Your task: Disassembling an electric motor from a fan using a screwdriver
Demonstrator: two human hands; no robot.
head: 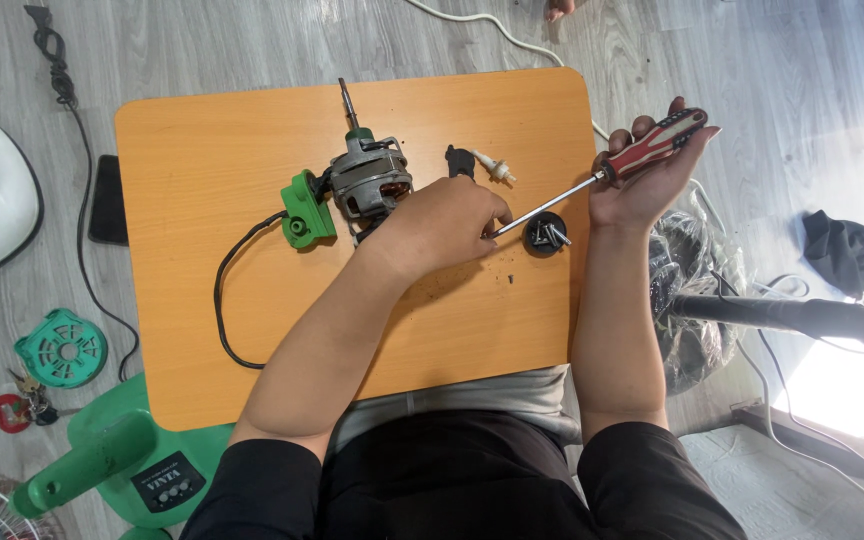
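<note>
Screwdriver slants across the right side of the orange table, red handle wrapped in the right hand, tip hidden under the left hand. That hand lies curled over something beside the motor; whether it grips anything I cannot tell. Risk, as I judge it: the tip could skid into the left fingers, since they crowd it. The small black part and loose screws sit close to the right edge and could get knocked off. Open room lies on the table's near left, past the black cord
</note>
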